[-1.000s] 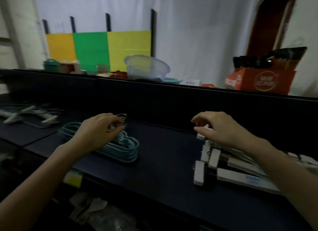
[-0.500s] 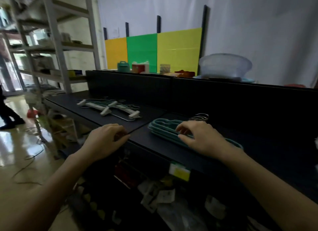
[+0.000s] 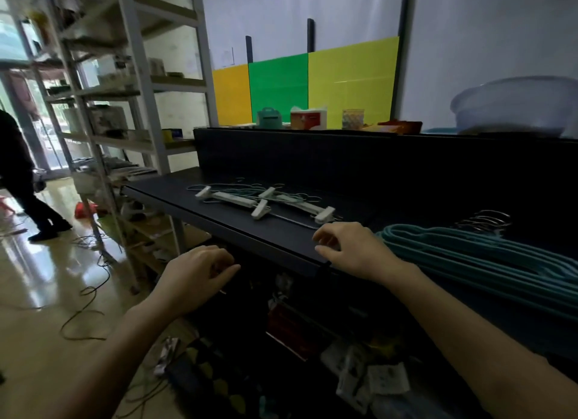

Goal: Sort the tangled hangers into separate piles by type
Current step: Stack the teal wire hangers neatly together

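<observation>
A tangle of white clip hangers and thin teal wire hangers (image 3: 266, 201) lies on the black shelf (image 3: 219, 218), ahead of me. A stack of teal velvet hangers (image 3: 475, 256) with metal hooks (image 3: 488, 221) rests on the shelf to the right. My right hand (image 3: 356, 250) hovers at the shelf's front edge, between the two piles, fingers curled and apart, holding nothing. My left hand (image 3: 197, 275) hangs lower, in front of the shelf edge, fingers loosely curled with nothing in them.
A black back panel (image 3: 375, 159) rises behind the shelf, with small boxes and a plastic basin (image 3: 516, 106) on top. A metal shelving rack (image 3: 125, 106) stands at the left. A person (image 3: 18, 175) walks on the glossy floor. Cables and clutter lie below the shelf.
My view has swung further left. My right hand came off the teal hanger stack and moved left toward the clip hanger tangle. My left hand stays low before the shelf edge.
</observation>
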`<action>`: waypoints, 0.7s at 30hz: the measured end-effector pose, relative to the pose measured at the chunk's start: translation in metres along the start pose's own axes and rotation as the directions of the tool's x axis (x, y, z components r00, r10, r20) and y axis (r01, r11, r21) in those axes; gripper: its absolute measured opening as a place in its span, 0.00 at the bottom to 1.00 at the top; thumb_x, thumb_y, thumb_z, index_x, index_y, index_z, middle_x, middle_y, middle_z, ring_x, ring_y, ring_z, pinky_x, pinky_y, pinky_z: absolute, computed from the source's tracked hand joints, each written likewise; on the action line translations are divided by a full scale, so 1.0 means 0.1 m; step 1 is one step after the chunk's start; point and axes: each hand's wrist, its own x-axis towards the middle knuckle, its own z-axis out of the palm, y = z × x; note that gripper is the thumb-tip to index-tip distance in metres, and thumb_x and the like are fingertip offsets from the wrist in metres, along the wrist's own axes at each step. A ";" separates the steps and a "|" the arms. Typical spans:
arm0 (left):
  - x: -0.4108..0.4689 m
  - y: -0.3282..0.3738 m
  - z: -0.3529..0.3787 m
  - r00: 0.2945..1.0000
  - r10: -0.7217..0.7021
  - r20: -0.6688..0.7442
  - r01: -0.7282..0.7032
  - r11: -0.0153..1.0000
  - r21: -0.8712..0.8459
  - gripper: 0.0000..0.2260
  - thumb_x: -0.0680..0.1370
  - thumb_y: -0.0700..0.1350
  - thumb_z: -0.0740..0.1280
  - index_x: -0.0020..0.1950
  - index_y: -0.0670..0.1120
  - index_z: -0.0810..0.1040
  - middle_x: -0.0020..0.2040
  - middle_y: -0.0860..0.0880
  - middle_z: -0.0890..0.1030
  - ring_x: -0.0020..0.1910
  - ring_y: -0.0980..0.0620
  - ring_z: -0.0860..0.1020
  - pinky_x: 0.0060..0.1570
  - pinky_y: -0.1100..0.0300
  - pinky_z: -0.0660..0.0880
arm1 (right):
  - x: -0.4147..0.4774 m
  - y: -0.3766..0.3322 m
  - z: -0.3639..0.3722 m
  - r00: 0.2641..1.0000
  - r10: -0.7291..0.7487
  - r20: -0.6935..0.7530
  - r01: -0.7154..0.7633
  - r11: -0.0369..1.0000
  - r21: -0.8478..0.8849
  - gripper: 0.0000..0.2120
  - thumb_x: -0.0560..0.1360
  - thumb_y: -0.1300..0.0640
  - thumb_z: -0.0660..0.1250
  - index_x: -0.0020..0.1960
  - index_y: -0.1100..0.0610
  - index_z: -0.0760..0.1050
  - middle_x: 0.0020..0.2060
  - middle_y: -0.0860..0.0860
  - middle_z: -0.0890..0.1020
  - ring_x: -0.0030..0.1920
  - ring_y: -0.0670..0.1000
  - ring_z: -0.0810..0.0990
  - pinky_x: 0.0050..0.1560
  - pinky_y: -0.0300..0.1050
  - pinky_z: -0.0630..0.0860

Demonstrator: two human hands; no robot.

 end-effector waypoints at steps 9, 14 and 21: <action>0.62 -0.89 0.28 1.000 0.007 -0.002 -0.008 1.000 -0.027 0.10 0.76 0.54 0.62 0.52 0.52 0.78 0.44 0.57 0.75 0.45 0.58 0.73 0.42 0.61 0.70 | 1.27 -0.06 0.47 0.999 0.044 -0.005 -0.044 0.999 0.009 0.14 0.75 0.50 0.65 0.59 0.52 0.75 0.53 0.49 0.80 0.52 0.48 0.78 0.57 0.48 0.76; 1.18 -1.44 0.27 0.999 0.033 0.004 -0.032 0.999 -0.017 0.11 0.76 0.55 0.62 0.53 0.52 0.78 0.46 0.56 0.76 0.48 0.56 0.74 0.44 0.60 0.71 | 2.08 -0.03 0.57 0.993 0.117 0.013 -0.115 0.988 -0.099 0.22 0.74 0.46 0.65 0.64 0.54 0.70 0.60 0.52 0.75 0.59 0.52 0.74 0.60 0.49 0.73; 1.71 -2.09 0.36 0.999 0.040 -0.016 -0.041 0.995 -0.094 0.10 0.76 0.53 0.63 0.51 0.51 0.79 0.43 0.55 0.77 0.43 0.57 0.75 0.43 0.59 0.75 | 2.80 0.13 0.75 0.940 0.305 0.155 -0.273 0.942 -0.198 0.42 0.68 0.31 0.62 0.70 0.59 0.62 0.68 0.56 0.69 0.65 0.55 0.70 0.62 0.49 0.71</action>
